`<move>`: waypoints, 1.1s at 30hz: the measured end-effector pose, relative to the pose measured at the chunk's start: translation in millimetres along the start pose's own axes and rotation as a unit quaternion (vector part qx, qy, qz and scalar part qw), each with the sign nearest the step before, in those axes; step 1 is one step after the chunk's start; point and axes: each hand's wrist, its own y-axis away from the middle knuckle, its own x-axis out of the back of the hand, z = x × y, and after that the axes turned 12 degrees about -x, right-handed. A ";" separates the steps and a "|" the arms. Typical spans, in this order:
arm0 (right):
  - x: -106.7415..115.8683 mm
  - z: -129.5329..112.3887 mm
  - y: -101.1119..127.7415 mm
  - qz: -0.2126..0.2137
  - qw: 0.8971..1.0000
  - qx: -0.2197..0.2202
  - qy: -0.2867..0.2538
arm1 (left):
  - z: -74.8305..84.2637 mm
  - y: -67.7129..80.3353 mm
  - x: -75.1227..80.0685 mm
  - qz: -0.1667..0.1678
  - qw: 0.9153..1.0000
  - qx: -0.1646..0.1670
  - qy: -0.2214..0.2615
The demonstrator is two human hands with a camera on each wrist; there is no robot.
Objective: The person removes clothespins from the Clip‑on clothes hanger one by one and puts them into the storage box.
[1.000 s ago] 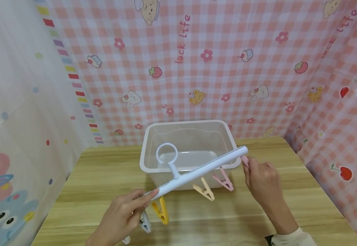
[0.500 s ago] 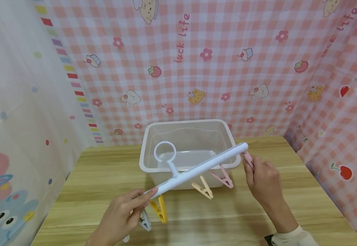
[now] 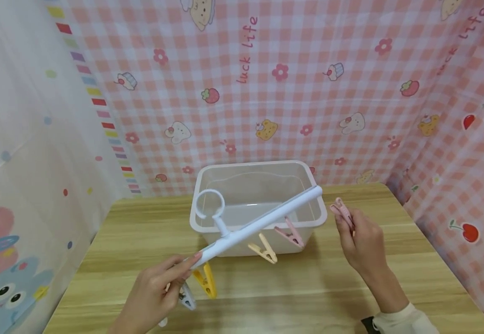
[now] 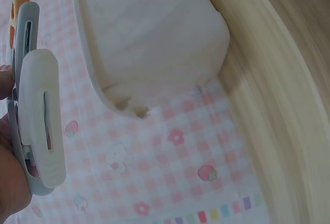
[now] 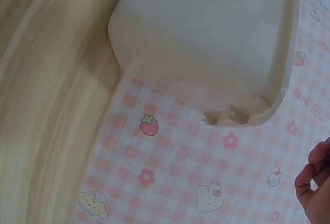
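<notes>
My left hand (image 3: 152, 285) grips the left end of a white clip hanger (image 3: 267, 218), its bar slanting up to the right over the bin's front. A round hook (image 3: 210, 191) rises from the bar. Below it hang a yellow clip (image 3: 206, 280), a cream clip (image 3: 264, 250) and a pink clip (image 3: 291, 233). Near the left fingers are a grey clip (image 3: 187, 297) and a white clip (image 4: 44, 116). Between thumb and fingers, my right hand (image 3: 365, 246) pinches another pink clip (image 3: 341, 212), apart from the bar's right end. In the right wrist view only fingertips (image 5: 305, 177) show.
An open whitish plastic bin (image 3: 200, 229) stands at the back of the wooden table (image 3: 137, 241), behind and below the hanger. A pink checked cloth (image 3: 267, 102) hangs behind, with more cloth at both sides.
The pink clip in my right hand has come off the bar's right end. The left hand and hanger have shifted left; the right hand has moved slightly right.
</notes>
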 end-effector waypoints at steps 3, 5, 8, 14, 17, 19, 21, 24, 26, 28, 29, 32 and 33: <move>-0.7 1.8 -2.4 0.000 1.000 -0.004 -0.015 | 0.1 6.0 7.1 0.009 1.000 0.012 0.001; -2.9 2.9 -3.4 -0.003 1.000 -0.004 -0.020 | -0.5 12.1 13.7 0.017 1.000 0.024 0.001; -5.8 4.2 -5.4 -0.017 1.000 0.001 -0.017 | -1.3 22.8 24.1 0.029 0.999 0.043 -0.012; -17.1 2.6 -16.6 -0.074 0.997 0.012 -0.023 | -3.5 46.7 43.4 0.059 0.993 0.078 -0.064; -27.6 0.8 -26.5 -0.102 0.994 0.002 -0.024 | -4.3 56.2 50.3 0.074 0.991 0.083 -0.072; -34.6 1.4 -34.2 -0.120 0.992 -0.004 -0.024 | -4.4 60.3 52.5 0.082 0.991 0.081 -0.073; -40.2 3.8 -42.5 -0.144 0.989 -0.017 -0.019 | -3.9 62.6 53.2 0.084 0.990 0.081 -0.075; -48.7 7.2 -57.1 -0.196 0.980 -0.034 -0.003 | -2.4 65.5 53.5 0.078 0.990 0.089 -0.082; -55.0 9.3 -67.4 -0.240 0.970 -0.046 0.013 | -1.5 66.7 53.4 0.075 0.989 0.095 -0.083; -62.1 11.1 -77.7 -0.283 0.957 -0.053 0.025 | -1.0 66.8 52.5 0.076 0.989 0.097 -0.083; -66.2 12.5 -82.6 -0.302 0.951 -0.054 0.030 | -0.9 66.5 51.9 0.077 0.989 0.096 -0.084; -79.3 15.7 -94.9 -0.351 0.933 -0.062 0.039 | -0.8 63.7 49.7 0.080 0.990 0.091 -0.074; -83.6 17.1 -98.0 -0.365 0.928 -0.060 0.045 | -0.9 62.4 48.9 0.081 0.990 0.087 -0.070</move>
